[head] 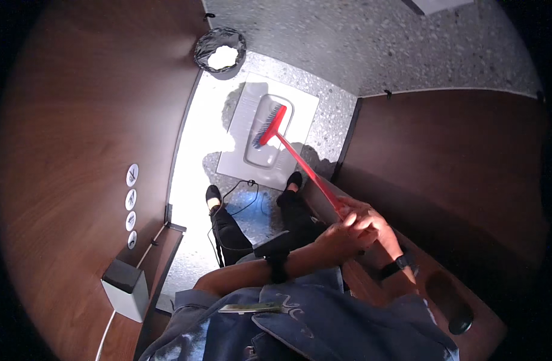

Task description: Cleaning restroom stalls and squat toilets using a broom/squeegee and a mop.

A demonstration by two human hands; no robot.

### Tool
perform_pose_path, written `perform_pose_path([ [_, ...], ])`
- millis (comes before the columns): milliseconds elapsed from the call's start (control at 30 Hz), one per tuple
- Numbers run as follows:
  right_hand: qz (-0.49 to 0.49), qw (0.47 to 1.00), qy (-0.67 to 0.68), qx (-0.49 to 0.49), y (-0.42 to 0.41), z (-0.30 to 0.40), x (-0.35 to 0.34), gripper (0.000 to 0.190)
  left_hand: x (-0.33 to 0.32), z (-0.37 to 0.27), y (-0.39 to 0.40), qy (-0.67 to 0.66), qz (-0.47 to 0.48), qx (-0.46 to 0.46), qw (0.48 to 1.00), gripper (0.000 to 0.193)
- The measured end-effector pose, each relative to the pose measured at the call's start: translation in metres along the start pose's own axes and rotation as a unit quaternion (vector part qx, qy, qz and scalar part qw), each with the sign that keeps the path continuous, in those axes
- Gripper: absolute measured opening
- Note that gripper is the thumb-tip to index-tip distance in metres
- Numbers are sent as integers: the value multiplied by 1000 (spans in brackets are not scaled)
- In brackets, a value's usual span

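Both hands are wrapped around the red handle of a long-handled floor scrub brush (pixel 308 169). My left hand (pixel 338 238) and my right hand (pixel 365 215) sit close together near the handle's upper end, with their fingers overlapping. The handle slants away to a red brush head (pixel 274 125) with blue-grey bristles turned to the left. That head is over the basin of a white squat toilet (pixel 240 155) set in the floor. Whether the bristles touch the basin I cannot tell.
A bin (pixel 220 50) with a black liner and white paper stands beyond the toilet, at the left. Brown partitions (pixel 443 149) flank the stall. A grey-white box (pixel 126 291) is mounted at lower left. A black cable (pixel 257 194) loops between my feet.
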State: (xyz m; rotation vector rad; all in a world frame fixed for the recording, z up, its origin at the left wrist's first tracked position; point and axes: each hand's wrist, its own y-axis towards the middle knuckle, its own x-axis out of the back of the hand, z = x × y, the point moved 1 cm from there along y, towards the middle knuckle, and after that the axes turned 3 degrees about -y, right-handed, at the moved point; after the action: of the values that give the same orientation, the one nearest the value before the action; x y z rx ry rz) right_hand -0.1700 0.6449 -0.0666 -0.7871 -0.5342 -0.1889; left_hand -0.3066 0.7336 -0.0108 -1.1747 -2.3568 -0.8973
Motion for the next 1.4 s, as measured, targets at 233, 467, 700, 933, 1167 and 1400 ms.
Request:
perform_pose_path([
  [233, 226, 863, -451, 13, -34, 68, 62, 39, 66, 29, -56, -156, -44, 153, 975, 37],
  [467, 138, 804, -579, 12, 55, 82, 5, 41, 163, 98, -118, -62, -188, 330, 923, 37],
  [700, 194, 846, -492, 71, 27, 134, 70, 35, 204, 95, -125, -93, -272, 355, 889, 9],
  [933, 161, 834, -522, 76, 65, 124, 12, 38, 196, 102, -155, -118, -274, 432, 851, 11],
  [1167, 225, 814, -535, 31, 27, 159, 69, 43, 196, 90, -176, -177, -310, 462, 812, 17],
  [1400, 130, 835, -532, -50, 68, 125, 27, 28, 195, 96, -181, -131, -272, 512, 804, 15],
])
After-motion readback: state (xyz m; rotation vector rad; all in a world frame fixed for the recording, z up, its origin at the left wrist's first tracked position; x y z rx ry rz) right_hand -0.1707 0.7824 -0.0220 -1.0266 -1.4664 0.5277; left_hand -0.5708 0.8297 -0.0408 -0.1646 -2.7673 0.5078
